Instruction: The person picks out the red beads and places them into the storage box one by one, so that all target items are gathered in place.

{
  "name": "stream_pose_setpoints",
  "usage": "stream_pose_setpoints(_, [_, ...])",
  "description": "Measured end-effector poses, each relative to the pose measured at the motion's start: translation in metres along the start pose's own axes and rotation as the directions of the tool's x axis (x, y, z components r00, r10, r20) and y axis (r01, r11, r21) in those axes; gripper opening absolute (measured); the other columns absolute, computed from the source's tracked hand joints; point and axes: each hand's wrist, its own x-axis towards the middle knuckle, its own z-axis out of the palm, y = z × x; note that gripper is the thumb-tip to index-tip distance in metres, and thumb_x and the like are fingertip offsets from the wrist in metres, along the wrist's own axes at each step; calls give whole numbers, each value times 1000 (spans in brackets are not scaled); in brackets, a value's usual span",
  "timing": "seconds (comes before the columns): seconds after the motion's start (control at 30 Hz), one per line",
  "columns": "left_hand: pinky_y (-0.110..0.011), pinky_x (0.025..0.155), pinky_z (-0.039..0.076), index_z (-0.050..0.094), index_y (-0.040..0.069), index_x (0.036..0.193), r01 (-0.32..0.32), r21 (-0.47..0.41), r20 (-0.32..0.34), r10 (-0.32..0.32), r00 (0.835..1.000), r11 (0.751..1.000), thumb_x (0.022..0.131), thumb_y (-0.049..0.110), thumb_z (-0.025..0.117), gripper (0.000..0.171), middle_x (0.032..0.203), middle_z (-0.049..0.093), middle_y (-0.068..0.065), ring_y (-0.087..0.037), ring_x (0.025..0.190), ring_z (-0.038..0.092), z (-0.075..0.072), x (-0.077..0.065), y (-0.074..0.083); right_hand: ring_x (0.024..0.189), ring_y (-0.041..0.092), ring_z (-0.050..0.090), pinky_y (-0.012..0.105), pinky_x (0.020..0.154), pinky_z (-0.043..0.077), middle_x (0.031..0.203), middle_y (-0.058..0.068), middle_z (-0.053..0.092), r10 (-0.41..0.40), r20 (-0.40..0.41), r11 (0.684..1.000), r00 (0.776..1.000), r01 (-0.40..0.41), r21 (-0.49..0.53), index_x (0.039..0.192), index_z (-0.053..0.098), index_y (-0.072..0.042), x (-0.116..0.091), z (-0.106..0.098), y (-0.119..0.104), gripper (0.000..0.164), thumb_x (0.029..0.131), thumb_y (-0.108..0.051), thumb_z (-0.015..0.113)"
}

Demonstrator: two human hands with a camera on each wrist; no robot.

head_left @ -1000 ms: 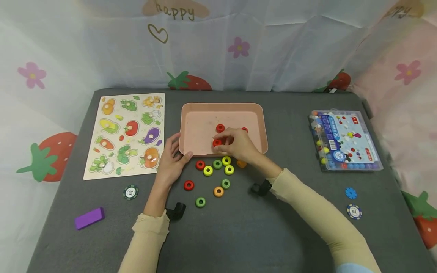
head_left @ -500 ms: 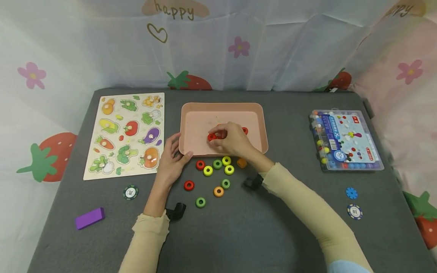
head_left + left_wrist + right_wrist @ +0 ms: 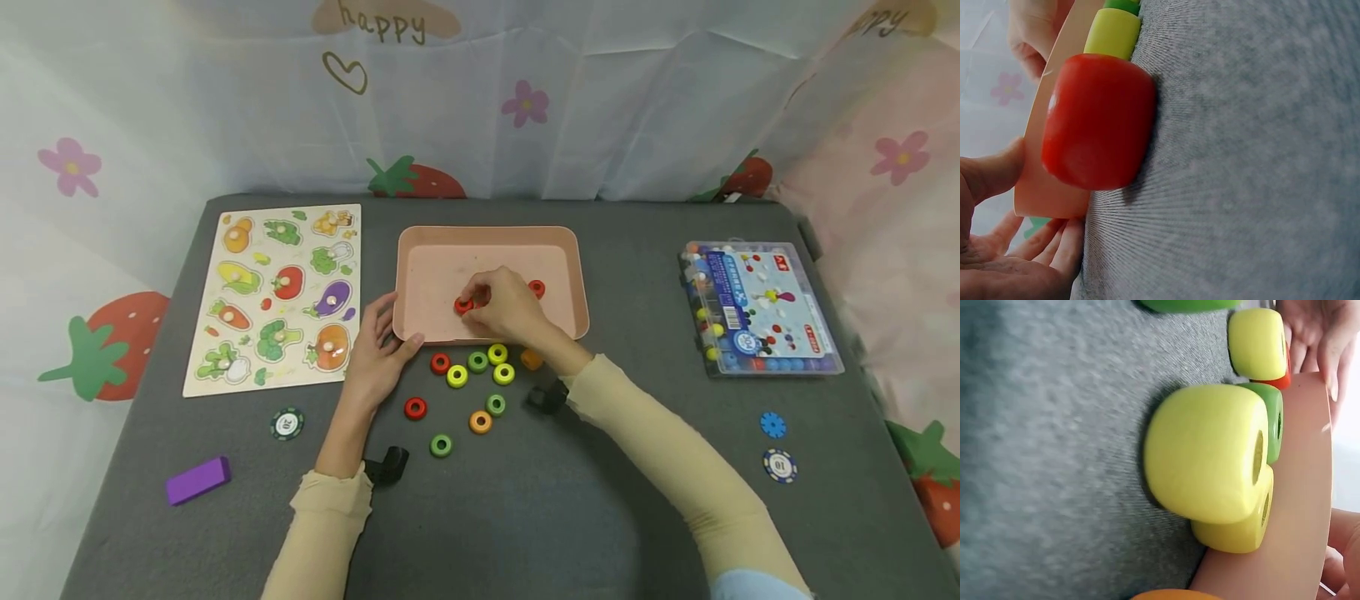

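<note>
My left hand [image 3: 375, 354] holds the front left corner of a pink tray [image 3: 431, 258], thumb at the front rim and fingers along the left side. Inside the tray, my right hand [image 3: 510, 308] pinches a red ring-shaped bead [image 3: 463, 306]. Its fingers partly hide another bit of red beside it. Farther right in the tray lies one more red bead [image 3: 536, 288]. Close by the left hand, a red bead [image 3: 1100, 122] looms large in the left wrist view. Yellow beads [image 3: 1207, 453] lie along the tray's front wall in the right wrist view.
Several loose beads, among them a green bead [image 3: 441, 445] and an orange bead [image 3: 481, 422], lie before the tray. Left are a vegetable puzzle board [image 3: 273, 300], a poker chip [image 3: 287, 423] and a purple block [image 3: 198, 481]. Right are a plastic case [image 3: 761, 308] and a blue-white chip [image 3: 780, 466].
The right hand has moved a little to the left inside the tray, and a red bead at its fingertips has shifted left with it. The left hand stays at the tray's corner.
</note>
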Motion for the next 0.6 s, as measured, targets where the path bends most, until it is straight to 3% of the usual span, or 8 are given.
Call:
stream_pose_setpoints(0.13, [-47,119,31,32,16,155,1,1,0,-1,1000,1000,93,14,71,73,158,38,-14,-27,148,33,-1,0,-1,88,21,53,32,73,45,90,5,66,-32,-7,999,999,32,-8,93,76,-12,-10,0,-4,15,80,-11,84])
stream_pose_setpoints(0.3, [-47,119,32,31,15,155,-4,-6,1,4,1000,1000,93,12,71,73,158,37,-15,-27,148,32,-2,0,-2,89,24,54,32,73,47,91,3,68,-140,-5,989,990,140,43,93,76,-12,-28,3,-14,12,82,-12,83])
stream_pose_setpoints(0.5, [-48,118,33,31,14,155,-6,-3,6,6,1000,1000,93,11,71,73,157,39,-15,-28,147,34,-2,0,0,79,17,57,29,67,47,91,-2,67,-250,116,968,961,245,50,96,74,-17,-58,9,-28,15,84,-15,82])
stream_pose_setpoints(0.6, [-48,118,33,31,14,155,-11,-2,8,11,1000,1000,93,11,71,73,157,38,-16,-28,147,33,-2,0,0,78,16,58,26,67,46,95,-1,69,-294,202,956,934,291,46,104,74,-16,-71,15,-28,21,85,-17,82])
